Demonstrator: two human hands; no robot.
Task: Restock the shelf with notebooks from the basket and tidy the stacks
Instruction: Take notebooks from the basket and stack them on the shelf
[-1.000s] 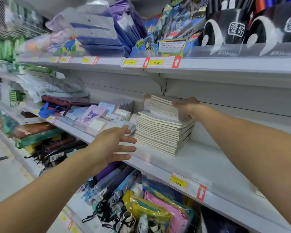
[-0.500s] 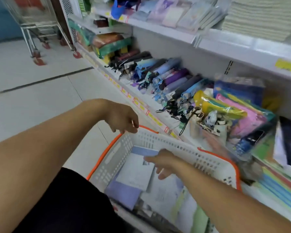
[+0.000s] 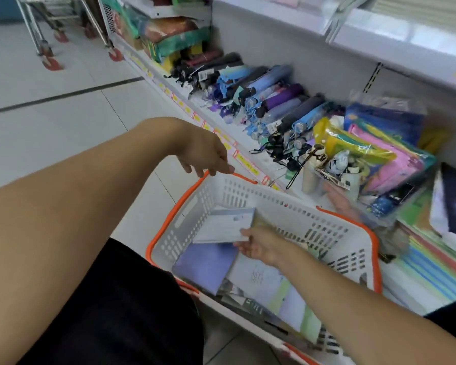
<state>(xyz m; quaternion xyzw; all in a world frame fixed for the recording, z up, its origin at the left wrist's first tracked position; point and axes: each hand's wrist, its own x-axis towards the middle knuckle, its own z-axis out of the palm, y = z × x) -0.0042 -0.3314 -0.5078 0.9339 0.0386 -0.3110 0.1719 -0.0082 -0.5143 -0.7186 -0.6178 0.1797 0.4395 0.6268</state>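
A white plastic basket (image 3: 287, 204) with an orange rim sits low in front of me, beside the bottom shelf. Inside lie several notebooks (image 3: 203, 264) in purple, white and green covers. My right hand (image 3: 261, 243) reaches into the basket and pinches a pale blue-white notebook (image 3: 225, 223) by its right edge, lifted a little above the others. My left hand (image 3: 206, 154) hovers over the basket's far left rim with fingers hanging loosely and holds nothing. The stack of cream notebooks (image 3: 416, 3) on the upper shelf shows only at the top right edge.
Folded umbrellas (image 3: 261, 101) fill the low shelf behind the basket. Colourful plastic pouches (image 3: 374, 159) and folders (image 3: 432, 264) lie to the right. A metal trolley (image 3: 50, 27) stands on the tiled floor at top left. Yellow price tags (image 3: 184, 109) line the shelf edge.
My view dropped from the shelf stack down to the basket. My right hand went from the stack into the basket and picked up a pale notebook. My left hand came down above the rim.
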